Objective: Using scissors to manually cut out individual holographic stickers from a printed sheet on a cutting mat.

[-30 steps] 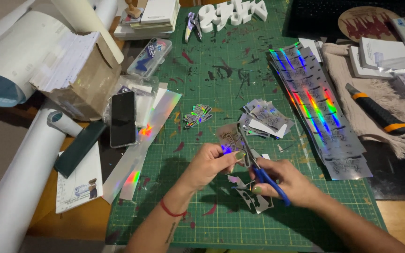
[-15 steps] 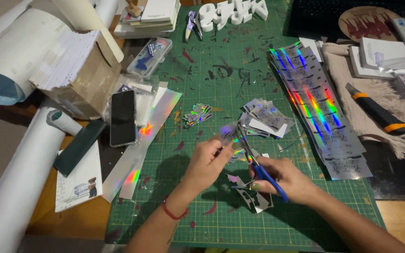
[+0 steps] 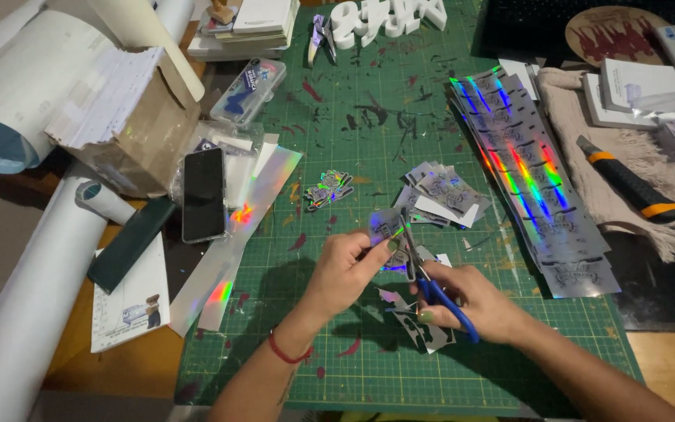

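My left hand point(image 3: 347, 270) pinches a small holographic sticker piece point(image 3: 385, 224) above the green cutting mat point(image 3: 369, 133). My right hand point(image 3: 470, 301) grips blue-handled scissors point(image 3: 431, 285), whose blades point up into the piece. Silvery offcuts point(image 3: 419, 324) lie on the mat just under both hands. A pile of cut stickers point(image 3: 443, 191) sits just beyond the hands, and a few more cut stickers point(image 3: 328, 187) lie to its left.
Long holographic sticker strips point(image 3: 533, 180) lie to the right, beside a beige cloth with an orange-and-black utility knife point(image 3: 626, 184). A black phone point(image 3: 203, 194) and holographic sheet point(image 3: 236, 234) lie left, next to a cardboard box point(image 3: 130, 133) and white paper rolls point(image 3: 25, 312).
My left hand has turned the sticker piece a little while the scissors stay in it. Both hands remain in nearly the same place.
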